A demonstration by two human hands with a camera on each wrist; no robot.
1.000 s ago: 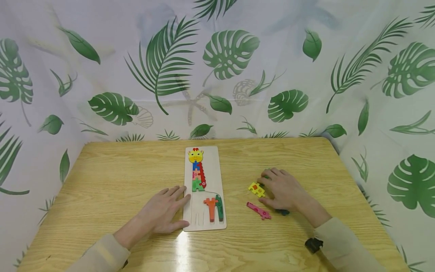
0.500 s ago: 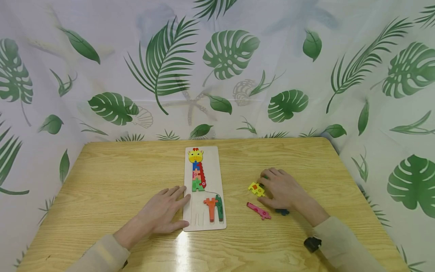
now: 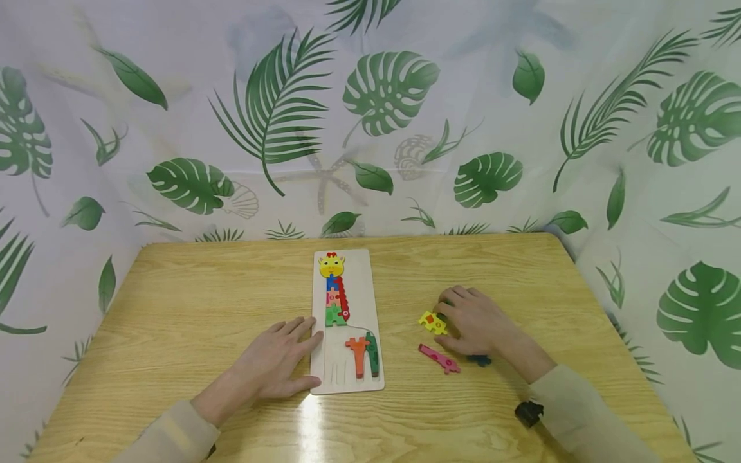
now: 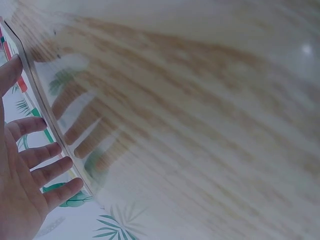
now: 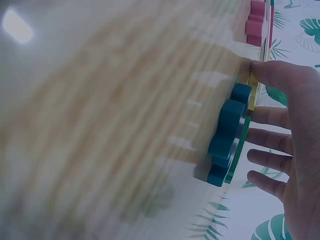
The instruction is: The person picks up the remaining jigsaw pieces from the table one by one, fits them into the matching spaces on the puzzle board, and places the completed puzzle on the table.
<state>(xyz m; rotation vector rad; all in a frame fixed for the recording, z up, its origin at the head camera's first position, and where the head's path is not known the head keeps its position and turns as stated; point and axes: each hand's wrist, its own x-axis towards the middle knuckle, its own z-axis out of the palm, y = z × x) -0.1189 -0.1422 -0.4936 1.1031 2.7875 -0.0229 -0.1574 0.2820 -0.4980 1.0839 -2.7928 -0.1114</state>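
Observation:
In the head view, a wooden giraffe puzzle board point(image 3: 360, 289) lies upright on the table, with the head, neck pieces and two leg pieces set in it. My left hand point(image 3: 278, 360) rests spread at its left edge, thumb and fingertips on the rim. To the right, my right hand point(image 3: 477, 325) hovers low over loose pieces, fingers loosely bent. A yellow puzzle piece point(image 3: 431, 323) lies beside its thumb and index finger. Under the palm, a dark blue piece point(image 3: 479, 360) and a green piece point(image 5: 239, 150) are partly hidden. A pink leg piece point(image 3: 440, 358) lies nearer me.
The wooden table point(image 3: 231, 276) reaches back to a white leaf-printed cloth point(image 3: 382, 193) hung behind it and at both sides. A black strap point(image 3: 529, 413) sits at the right sleeve.
The right hand has shifted slightly left, and the yellow piece seems nudged a little left. The left hand and board stay put; the whole view drifts slightly.

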